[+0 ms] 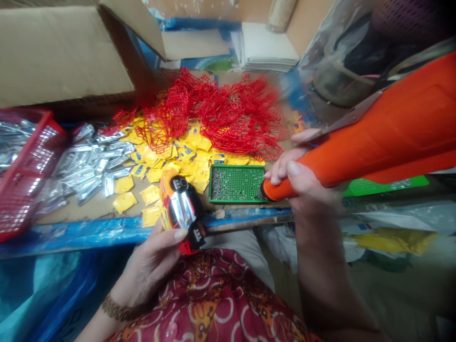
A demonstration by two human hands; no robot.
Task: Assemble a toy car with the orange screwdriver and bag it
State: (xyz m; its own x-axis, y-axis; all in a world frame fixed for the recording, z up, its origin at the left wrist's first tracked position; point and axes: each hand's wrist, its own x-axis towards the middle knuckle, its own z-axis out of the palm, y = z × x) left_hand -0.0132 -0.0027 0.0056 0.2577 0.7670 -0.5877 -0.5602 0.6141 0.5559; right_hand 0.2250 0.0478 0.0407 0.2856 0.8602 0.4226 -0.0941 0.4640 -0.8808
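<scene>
My left hand (156, 259) is closed round a toy car (184, 209), orange and red with a black underside and a silver and yellow piece against it. It is held just in front of the table's edge. In my right hand (302, 178) is a large orange electric screwdriver (370, 128), gripped near its narrow nose. The nose points down-left at the right end of a green mesh tray (238, 166). Small metal screws (226, 187) lie scattered in this tray. Whether the tip touches any screw is too small to tell.
Behind the tray are yellow plastic pieces (194, 142) and a heap of red wire-like frames (221, 109). Silver strips (92, 161) lie at left, beside a red basket (32, 175). A cardboard box (64, 52) and stacked white sheets (267, 47) stand at the back.
</scene>
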